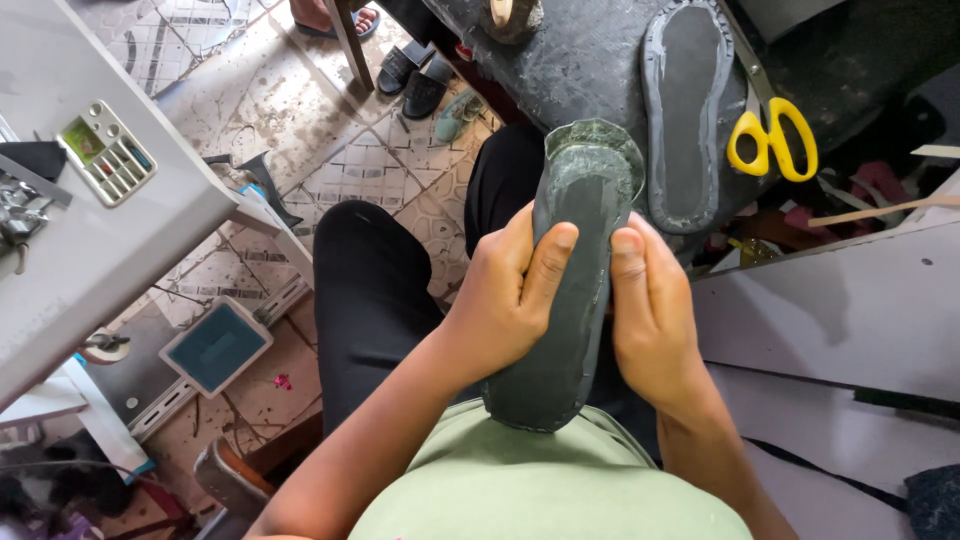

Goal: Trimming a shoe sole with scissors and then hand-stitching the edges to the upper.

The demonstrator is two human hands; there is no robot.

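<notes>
A dark grey shoe sole (pixel 572 200) stands lengthwise over my lap, its heel end against my green shirt and its rounded toe end pointing away. My left hand (pixel 505 295) grips its left edge with the thumb pressed on the sole's face. My right hand (pixel 650 305) clasps the right edge, thumb laid along the rim. A second dark sole (pixel 686 110) lies flat on the black worktable (pixel 590 50) just beyond, with yellow-handled scissors (pixel 772 135) to its right.
A grey sewing machine with a button panel (pixel 105 150) stands at the left. Black slippers (pixel 415 80) lie on the patterned tile floor. A foot pedal (pixel 215 345) sits low left. Grey sheet material (pixel 840 310) is stacked at the right.
</notes>
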